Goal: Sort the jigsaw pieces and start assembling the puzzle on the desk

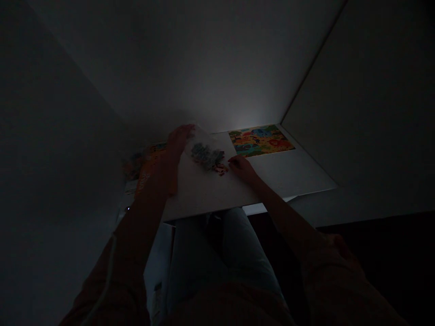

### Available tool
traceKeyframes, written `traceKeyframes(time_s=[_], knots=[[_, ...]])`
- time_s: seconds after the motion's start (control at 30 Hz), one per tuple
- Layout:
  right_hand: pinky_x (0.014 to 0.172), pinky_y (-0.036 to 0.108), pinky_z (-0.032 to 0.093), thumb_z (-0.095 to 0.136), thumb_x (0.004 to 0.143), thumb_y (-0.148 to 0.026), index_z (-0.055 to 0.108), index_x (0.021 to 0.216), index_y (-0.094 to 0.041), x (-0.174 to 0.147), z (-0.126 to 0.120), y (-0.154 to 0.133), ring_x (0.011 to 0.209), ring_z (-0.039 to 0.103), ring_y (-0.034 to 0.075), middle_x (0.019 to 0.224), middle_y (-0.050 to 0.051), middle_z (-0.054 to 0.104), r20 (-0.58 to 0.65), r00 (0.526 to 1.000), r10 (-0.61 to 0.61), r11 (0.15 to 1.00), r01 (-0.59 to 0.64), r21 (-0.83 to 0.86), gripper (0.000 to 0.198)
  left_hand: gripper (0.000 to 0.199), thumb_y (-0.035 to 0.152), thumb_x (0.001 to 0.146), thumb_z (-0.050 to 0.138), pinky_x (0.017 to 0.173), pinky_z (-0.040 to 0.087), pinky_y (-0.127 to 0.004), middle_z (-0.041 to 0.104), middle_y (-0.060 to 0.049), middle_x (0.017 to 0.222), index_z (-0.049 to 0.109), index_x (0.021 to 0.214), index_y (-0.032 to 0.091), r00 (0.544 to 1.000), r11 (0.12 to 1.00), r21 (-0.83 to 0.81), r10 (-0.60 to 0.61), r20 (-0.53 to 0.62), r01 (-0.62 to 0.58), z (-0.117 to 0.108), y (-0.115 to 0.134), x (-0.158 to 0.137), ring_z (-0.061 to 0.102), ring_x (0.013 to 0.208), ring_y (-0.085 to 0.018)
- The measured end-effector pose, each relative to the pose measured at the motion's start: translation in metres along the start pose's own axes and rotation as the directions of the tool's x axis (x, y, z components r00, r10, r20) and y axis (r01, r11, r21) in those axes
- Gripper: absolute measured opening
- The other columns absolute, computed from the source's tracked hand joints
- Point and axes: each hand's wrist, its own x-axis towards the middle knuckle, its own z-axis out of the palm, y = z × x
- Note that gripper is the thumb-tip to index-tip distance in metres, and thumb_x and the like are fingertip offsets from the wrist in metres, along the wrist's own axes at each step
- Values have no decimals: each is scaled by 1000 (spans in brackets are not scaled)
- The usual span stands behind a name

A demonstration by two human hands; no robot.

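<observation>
In the dim head view, my left hand grips the upper end of a clear plastic bag, which is tilted over the white table. Small pieces, dark and multicoloured, are bunched in the bag's lower part. At its lower end a few red and pale puzzle pieces lie on the tabletop. Just right of them is my right hand, its fingers curled together; whether anything is between the fingertips is too dark to see. A colourful picture sheet with cartoon animals lies flat beyond my right hand.
The white table meets a wall at the back and a panel on the right. Left of my left forearm is an orange printed box or sheet, with another clear bag of pieces beside it. My legs are below the front edge.
</observation>
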Motion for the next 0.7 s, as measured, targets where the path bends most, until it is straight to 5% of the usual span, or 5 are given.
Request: traceKeyframes(time_s=[0.27, 0.4, 0.53, 0.7], knots=[[112, 53, 55, 88, 94, -51, 81, 115, -26, -4, 1, -14, 125, 70, 37, 127, 16, 79, 75, 995, -66, 979, 79, -188, 33, 27, 42, 101, 82, 117, 60, -49, 84, -9, 118, 85, 111, 17, 994, 988, 114, 106, 23, -108, -10, 31, 17, 81, 114, -23], [112, 54, 55, 92, 92, -54, 83, 117, -26, -4, 0, -18, 126, 70, 38, 128, 16, 79, 89, 994, -60, 974, 78, -215, 39, 22, 43, 106, 79, 116, 63, -45, 86, -6, 126, 84, 112, 23, 989, 980, 133, 144, 22, -145, -32, 45, 20, 81, 108, -19], [110, 54, 56, 92, 93, -53, 83, 119, -25, -4, 1, -18, 123, 71, 38, 129, 17, 79, 72, 996, -50, 971, 65, -229, 40, 20, 30, 117, 63, 109, 63, -43, 84, -8, 134, 78, 121, 16, 989, 973, 181, 145, -9, -141, -56, 61, 24, 82, 104, -16], [108, 55, 57, 92, 90, -54, 83, 111, -25, -5, 1, -17, 122, 72, 39, 124, 17, 80, 47, 996, -75, 979, 82, -189, 36, 31, 39, 123, 56, 115, 60, -47, 77, -6, 151, 68, 139, 16, 954, 919, 294, 293, -64, -263, -90, 81, 43, 78, 122, -19]])
